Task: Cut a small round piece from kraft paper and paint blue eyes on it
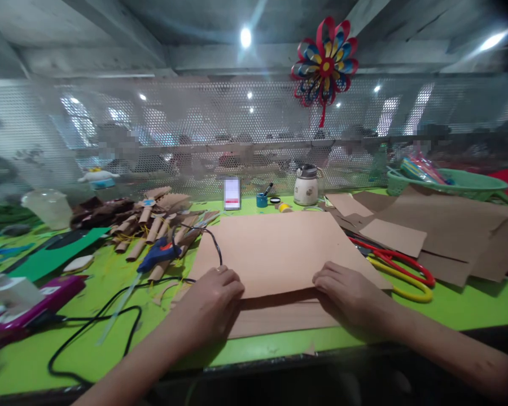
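Note:
A large sheet of brown kraft paper (pixel 271 248) lies in front of me on the green table, its near edge lifted a little. Under that edge another brown sheet (pixel 279 318) shows. My left hand (pixel 218 293) is closed on the near left part of the top sheet, with fingers curled over the edge. At the near right, my right hand (pixel 342 293) pinches the same edge, thumb hidden beneath. Left of the paper rests a blue glue gun (pixel 158 254) with a clear glue stick in its back, and its black cord runs across the paper's left side.
Rolled brown paper tubes (pixel 138 248) are heaped at left, near a purple power strip (pixel 38 310). Red-handled scissors (pixel 402 265) and yellow-handled scissors (pixel 402 282) lie right, by brown paper pieces (pixel 449 225). Behind stand a phone (pixel 232 193), a blue jar (pixel 261 200) and a white bottle (pixel 306 189).

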{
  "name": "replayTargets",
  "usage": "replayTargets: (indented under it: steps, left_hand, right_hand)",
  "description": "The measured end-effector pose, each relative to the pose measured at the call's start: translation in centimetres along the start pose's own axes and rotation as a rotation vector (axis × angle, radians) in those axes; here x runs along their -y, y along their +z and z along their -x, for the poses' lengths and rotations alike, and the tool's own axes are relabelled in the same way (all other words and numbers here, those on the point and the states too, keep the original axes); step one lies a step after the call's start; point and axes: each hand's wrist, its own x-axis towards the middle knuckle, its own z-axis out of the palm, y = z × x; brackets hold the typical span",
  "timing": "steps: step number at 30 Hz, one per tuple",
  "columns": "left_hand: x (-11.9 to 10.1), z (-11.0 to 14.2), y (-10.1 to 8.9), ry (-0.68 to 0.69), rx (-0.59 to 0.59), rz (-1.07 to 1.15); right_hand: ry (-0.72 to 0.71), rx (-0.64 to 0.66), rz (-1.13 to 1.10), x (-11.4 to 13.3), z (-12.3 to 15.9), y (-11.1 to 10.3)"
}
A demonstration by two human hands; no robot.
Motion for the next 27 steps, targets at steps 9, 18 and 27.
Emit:
replayTargets:
  steps: [9,18,27]
  left_hand:
    - [-1.6,-2.0,0.4,0.009,0.099,0.025]
    - [-0.1,-2.9,-0.9,-0.183,0.194,0.077]
    - [3.8,-6.0,-1.3,-0.266,0.439,0.160]
  right_hand:
    - [0.087,0.054,-0.027,-1.0,-0.2,-0.2]
    - [0.298,0.219,-0.249,-3.0,0.1,-3.7]
    - [0.482,0.506,-0.437,-8.4,-2.4,-7.0]
